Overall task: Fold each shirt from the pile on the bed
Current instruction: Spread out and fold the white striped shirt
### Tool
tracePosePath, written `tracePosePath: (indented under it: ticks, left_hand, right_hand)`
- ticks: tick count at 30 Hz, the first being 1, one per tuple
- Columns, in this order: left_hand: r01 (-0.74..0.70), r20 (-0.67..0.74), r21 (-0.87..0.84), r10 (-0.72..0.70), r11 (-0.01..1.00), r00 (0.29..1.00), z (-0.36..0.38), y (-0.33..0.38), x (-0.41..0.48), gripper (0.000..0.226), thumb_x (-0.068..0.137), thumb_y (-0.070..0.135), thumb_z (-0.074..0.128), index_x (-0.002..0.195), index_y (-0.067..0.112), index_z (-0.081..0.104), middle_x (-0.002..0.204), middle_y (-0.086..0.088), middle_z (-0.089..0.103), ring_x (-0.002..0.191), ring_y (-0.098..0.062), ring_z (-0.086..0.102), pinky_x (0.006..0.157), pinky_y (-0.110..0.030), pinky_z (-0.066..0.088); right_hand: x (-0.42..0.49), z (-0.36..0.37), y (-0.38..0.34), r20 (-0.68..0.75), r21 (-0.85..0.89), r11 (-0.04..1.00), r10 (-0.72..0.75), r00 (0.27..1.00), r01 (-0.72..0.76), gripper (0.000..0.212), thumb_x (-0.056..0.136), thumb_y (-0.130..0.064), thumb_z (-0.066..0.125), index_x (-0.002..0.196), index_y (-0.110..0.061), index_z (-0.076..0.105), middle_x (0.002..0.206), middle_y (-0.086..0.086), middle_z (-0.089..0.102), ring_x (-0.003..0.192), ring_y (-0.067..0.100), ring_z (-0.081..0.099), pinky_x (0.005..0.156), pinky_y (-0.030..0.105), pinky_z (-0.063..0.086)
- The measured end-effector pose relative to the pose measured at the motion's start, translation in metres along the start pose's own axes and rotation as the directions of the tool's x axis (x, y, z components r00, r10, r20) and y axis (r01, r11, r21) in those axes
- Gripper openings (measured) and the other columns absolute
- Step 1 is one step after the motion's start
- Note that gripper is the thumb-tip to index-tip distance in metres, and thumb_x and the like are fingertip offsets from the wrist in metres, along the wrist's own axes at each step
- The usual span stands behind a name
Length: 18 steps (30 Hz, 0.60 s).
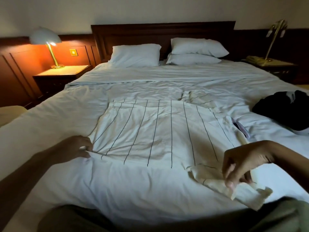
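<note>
White shirt (pixel 163 131), L fingers (pixel 87 147) pinch hem (pixel 100 154), R fingers (pixel 231 183) pinch sleeve (pixel 214 179)

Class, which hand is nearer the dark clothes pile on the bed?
Right. The right hand is on the same side as the dark clothes pile; the left hand is across the striped shirt.

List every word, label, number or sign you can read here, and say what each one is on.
None can be read.
Tags on the right lamp: too small and dark.
Shirt: only stripes, no print; nothing legible at the collar.
Wall plate: no marking visible.
</note>
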State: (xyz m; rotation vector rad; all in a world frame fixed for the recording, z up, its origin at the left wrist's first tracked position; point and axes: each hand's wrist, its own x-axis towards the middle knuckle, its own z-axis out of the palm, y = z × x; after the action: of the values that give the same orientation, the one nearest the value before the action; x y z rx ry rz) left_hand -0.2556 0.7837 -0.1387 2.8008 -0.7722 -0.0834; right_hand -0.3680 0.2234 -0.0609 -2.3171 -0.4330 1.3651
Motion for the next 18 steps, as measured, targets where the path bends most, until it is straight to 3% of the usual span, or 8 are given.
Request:
tracePosePath:
  ticks: [3,5,7,9,11,13,15,18]
  left_hand:
    - [0.033,0.032,0.004,-0.033,0.999,0.999,-0.003,0.000,0.003,0.016,0.071,0.041,0.078,0.076,0.041,0.063,0.075,0.017,0.063,0.073,0.000,0.060,0.068,-0.013,0.040]
    - [0.034,0.067,0.008,-0.034,0.999,0.997,-0.001,0.002,0.005,0.021,0.072,0.037,0.078,0.078,0.048,0.063,0.078,0.020,0.062,0.075,0.001,0.059,0.068,-0.009,0.038]
    - [0.035,0.068,0.037,-0.038,0.999,0.997,0.003,0.003,0.005,0.030,0.073,0.030,0.082,0.071,0.050,0.061,0.080,0.026,0.062,0.077,0.004,0.059,0.069,-0.009,0.039]
    - [0.050,0.054,0.044,-0.052,0.998,0.997,0.008,0.002,0.007,0.043,0.073,0.017,0.086,0.064,0.046,0.056,0.080,0.030,0.060,0.077,0.006,0.058,0.068,-0.009,0.039]
    - [0.050,0.030,0.053,-0.052,0.997,0.998,0.012,0.006,0.006,0.040,0.073,0.017,0.083,0.066,0.044,0.055,0.083,0.029,0.060,0.077,0.003,0.057,0.067,-0.013,0.041]
    - [0.031,-0.019,0.020,-0.031,0.999,0.999,0.016,0.011,0.001,0.028,0.072,0.025,0.072,0.078,0.047,0.056,0.087,0.023,0.058,0.077,-0.001,0.056,0.069,-0.024,0.045]
    - [0.011,-0.097,-0.015,-0.012,1.000,0.995,0.021,0.014,-0.006,0.023,0.074,0.028,0.067,0.086,0.044,0.055,0.087,0.020,0.057,0.079,-0.001,0.056,0.069,-0.033,0.048]
    - [0.061,-0.213,-0.082,-0.077,0.995,0.974,0.021,0.015,-0.009,0.016,0.087,0.022,0.067,0.085,0.034,0.057,0.086,0.015,0.062,0.079,-0.006,0.060,0.076,-0.034,0.048]
  right_hand:
    - [0.010,0.002,0.005,-0.282,0.149,0.985,-0.037,0.959,0.082,0.034,0.089,-0.049,0.061,0.096,-0.019,0.076,0.081,0.005,0.073,0.068,0.020,0.063,0.065,0.027,0.050]
    - [0.028,0.008,0.009,-0.560,0.104,0.980,-0.084,0.824,0.170,0.037,0.087,-0.057,0.061,0.100,-0.024,0.074,0.090,-0.001,0.072,0.079,0.016,0.064,0.073,0.024,0.050]
    - [0.045,0.023,0.005,-0.657,-0.015,0.980,-0.160,0.737,0.199,0.061,0.078,-0.077,0.057,0.114,-0.030,0.071,0.110,-0.013,0.067,0.100,-0.001,0.060,0.090,0.020,0.044]
    - [0.061,0.044,-0.006,-0.606,-0.207,0.977,-0.162,0.779,0.042,0.078,0.070,-0.086,0.048,0.132,-0.040,0.056,0.137,-0.012,0.051,0.124,0.002,0.048,0.104,0.023,0.038]
    - [0.076,0.068,-0.013,-0.649,-0.379,0.903,-0.106,0.753,-0.200,0.093,0.060,-0.094,0.044,0.139,-0.046,0.040,0.146,-0.009,0.037,0.131,0.019,0.042,0.104,0.041,0.041]
    - [0.093,0.086,-0.010,-0.770,-0.441,0.823,-0.143,0.622,-0.357,0.087,0.060,-0.077,0.062,0.137,-0.040,0.046,0.134,-0.002,0.048,0.113,0.027,0.055,0.085,0.047,0.053]
    - [0.105,0.092,-0.005,-0.823,-0.462,0.779,-0.198,0.533,-0.424,0.068,0.049,-0.041,0.086,0.111,-0.022,0.065,0.098,0.003,0.060,0.078,0.027,0.062,0.054,0.041,0.056]
    - [0.095,0.070,0.001,-0.837,-0.400,0.834,-0.165,0.521,-0.379,0.032,0.066,-0.008,0.074,0.083,-0.027,0.055,0.085,0.000,0.055,0.082,0.027,0.062,0.061,0.037,0.050]
